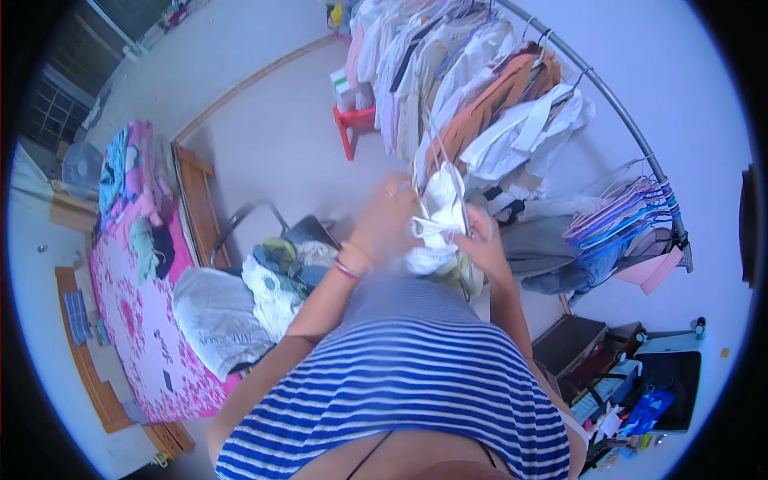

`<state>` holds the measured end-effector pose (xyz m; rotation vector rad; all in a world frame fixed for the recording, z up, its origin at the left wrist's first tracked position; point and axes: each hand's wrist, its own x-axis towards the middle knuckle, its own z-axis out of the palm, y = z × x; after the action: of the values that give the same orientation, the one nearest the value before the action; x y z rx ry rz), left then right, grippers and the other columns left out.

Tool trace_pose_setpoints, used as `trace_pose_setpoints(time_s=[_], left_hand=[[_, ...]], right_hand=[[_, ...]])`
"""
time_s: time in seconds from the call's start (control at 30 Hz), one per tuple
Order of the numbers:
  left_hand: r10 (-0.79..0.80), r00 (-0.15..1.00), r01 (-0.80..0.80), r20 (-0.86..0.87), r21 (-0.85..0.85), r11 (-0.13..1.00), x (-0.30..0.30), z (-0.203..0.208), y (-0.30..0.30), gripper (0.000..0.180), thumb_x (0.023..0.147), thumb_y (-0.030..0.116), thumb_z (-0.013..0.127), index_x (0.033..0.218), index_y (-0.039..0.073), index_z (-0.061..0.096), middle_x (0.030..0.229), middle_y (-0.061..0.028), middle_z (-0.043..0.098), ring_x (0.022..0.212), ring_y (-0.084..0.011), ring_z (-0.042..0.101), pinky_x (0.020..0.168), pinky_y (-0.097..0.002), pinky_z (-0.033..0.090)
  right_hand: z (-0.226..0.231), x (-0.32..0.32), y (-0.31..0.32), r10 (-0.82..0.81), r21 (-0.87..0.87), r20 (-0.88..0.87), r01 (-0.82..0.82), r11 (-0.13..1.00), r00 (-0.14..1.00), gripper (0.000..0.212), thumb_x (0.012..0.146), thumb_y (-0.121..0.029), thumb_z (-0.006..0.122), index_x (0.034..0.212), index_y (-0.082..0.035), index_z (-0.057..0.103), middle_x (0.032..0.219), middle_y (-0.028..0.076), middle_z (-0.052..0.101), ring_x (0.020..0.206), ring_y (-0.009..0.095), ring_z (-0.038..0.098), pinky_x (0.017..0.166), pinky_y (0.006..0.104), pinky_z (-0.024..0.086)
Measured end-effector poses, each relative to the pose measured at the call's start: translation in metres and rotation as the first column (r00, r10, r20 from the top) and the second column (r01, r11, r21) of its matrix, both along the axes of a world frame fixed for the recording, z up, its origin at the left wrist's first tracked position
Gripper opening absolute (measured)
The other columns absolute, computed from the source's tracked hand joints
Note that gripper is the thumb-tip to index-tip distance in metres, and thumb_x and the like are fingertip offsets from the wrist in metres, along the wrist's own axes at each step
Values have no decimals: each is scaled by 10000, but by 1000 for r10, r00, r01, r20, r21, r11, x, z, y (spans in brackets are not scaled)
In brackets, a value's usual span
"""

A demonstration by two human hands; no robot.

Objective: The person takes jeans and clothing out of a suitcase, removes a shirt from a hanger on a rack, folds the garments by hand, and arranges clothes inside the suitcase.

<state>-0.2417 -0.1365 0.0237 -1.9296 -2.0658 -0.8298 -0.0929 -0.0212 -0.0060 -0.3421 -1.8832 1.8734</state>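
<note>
A white garment with thin light straps (445,196) hangs in front of my body, its straps reaching up toward the clothes rail. My right hand (484,240) grips its right edge, thumb and fingers closed on the cloth. On the other side my left hand (386,210) is beside the garment, smeared by motion, so its fingers cannot be made out clearly. Below the hands is some pale yellowish-green cloth (472,276), partly hidden by the right hand and the garment.
A curved metal rail (616,100) carries many clothes, with an orange-brown shirt (496,100) among them, and a bunch of coloured hangers (624,212). A red stool (350,132) stands behind. Left are a clothes-laden chair (220,312) and a pink floral bed (132,320); right, an open suitcase (672,384).
</note>
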Motion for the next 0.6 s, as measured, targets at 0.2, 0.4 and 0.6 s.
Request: trace_pose_setpoints(time_s=[0.2,0.4,0.6], left_hand=[[139,915,58,379,-464,884,31,11,9,475,602,216,581,1004,16,422,777,-201,535,740,-342,518,653,-385,414],[41,924,16,379,-148,989,13,-32,-3,435,642,199,540,1029,35,424,739,-178,544,678,-341,525,610,-375,419],[180,813,22,554,-339,941,25,7,3,376,655,179,546,996,44,462,800,-154,543,746,-287,533,653,-328,412]], right_hand=[[-23,-19,-2,-181,54,-15,182,982,983,131,665,-28,578,757,6,491,646,9,512,613,42,443,551,184,359],[-8,-27,-9,-313,147,-94,324,935,945,112,685,-65,559,744,-6,484,601,45,502,570,63,443,524,223,371],[7,-29,-11,-292,218,21,280,935,956,131,668,-84,561,741,-13,479,589,59,510,542,76,447,517,237,379]])
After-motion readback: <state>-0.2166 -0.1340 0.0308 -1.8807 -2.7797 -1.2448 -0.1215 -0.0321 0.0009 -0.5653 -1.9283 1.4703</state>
